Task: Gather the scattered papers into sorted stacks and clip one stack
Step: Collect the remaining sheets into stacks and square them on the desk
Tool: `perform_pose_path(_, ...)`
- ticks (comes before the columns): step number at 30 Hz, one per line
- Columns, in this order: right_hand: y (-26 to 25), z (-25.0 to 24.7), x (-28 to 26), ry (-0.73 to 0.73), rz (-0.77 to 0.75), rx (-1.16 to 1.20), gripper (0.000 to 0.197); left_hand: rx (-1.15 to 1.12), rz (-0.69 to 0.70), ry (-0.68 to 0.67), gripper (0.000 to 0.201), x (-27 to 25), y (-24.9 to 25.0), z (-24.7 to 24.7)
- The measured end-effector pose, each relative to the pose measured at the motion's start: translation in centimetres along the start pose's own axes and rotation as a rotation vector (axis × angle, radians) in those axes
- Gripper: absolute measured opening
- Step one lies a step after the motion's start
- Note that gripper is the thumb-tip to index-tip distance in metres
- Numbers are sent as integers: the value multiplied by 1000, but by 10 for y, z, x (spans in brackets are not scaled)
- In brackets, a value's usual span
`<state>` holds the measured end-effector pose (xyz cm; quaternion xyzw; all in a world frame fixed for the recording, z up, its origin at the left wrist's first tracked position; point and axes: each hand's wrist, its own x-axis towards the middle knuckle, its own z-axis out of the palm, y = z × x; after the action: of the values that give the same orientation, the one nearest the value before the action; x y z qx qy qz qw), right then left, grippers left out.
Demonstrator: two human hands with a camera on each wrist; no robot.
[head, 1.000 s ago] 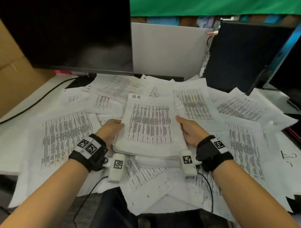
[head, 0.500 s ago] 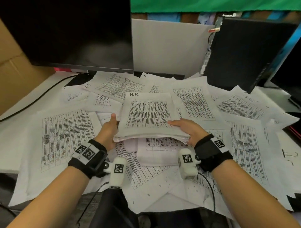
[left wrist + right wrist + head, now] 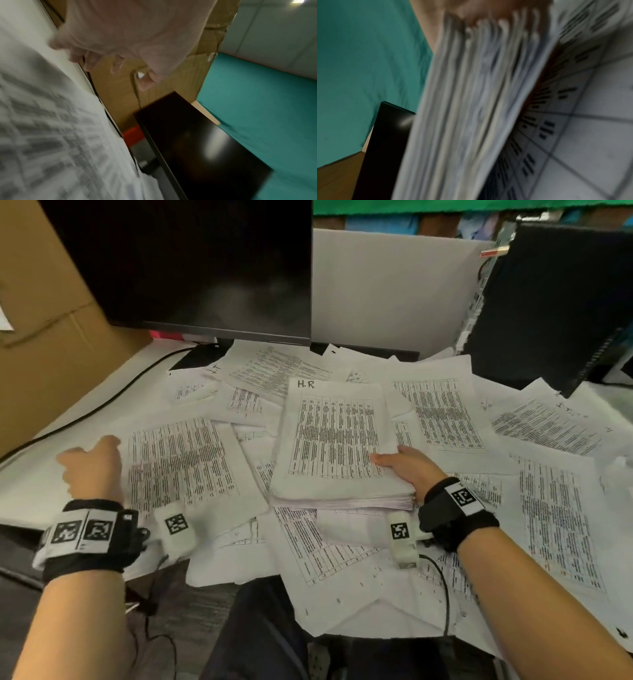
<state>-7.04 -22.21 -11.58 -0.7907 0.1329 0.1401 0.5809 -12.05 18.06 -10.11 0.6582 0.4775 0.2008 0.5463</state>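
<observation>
The stack (image 3: 337, 440) is matt white printed paper, its near edge showing many thin leaves. The loose sheets (image 3: 178, 460) across the surface (image 3: 20, 491) are the same paper, some creased. The monitor (image 3: 205, 268) at the far edge has a glossy black screen. The box (image 3: 41, 320) at the left edge is matt brown cardboard.

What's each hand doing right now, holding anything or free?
Left hand: open, fingers loosely curled over the loose sheets, holding nothing.
Right hand: grips the near right corner of the H.R stack, thumb on top.
</observation>
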Motion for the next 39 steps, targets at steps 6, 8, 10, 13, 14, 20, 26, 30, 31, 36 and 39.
perform_pose_path(6,2,5,5,28,-2,-68,78,542,45,-172,76,-2,-19,-17)
perform_pose_path(8,3,8,6,22,1,-70,79,596,81,-266,71,-15,-14,-10)
perform_pose_path(10,5,7,8,32,-6,-66,72,550,132,-397,48,-29,-14,-2)
perform_pose_path(13,7,6,8,30,-27,-38,77,414,265,-457,26,-42,-17,10)
perform_pose_path(14,7,6,6,32,-33,-35,79,429,357,-416,30,-44,-16,10)
perform_pose_path(20,13,6,12,-9,-57,-15,52,172,1051,-150,24,-62,48,-33)
perform_pose_path(26,30,-2,32,-39,-64,6,74,-6,1000,-370,22,-109,88,15)
perform_pose_path(30,20,1,13,-77,-66,91,27,129,794,-680,30,-113,70,94)
perform_pose_path(31,19,1,10,-88,-74,120,28,160,732,-743,30,-111,63,111)
perform_pose_path(36,19,-3,7,-107,-52,235,20,329,534,-722,32,-96,34,162)
perform_pose_path(39,19,-5,12,-41,10,343,47,535,429,-649,42,-83,22,174)
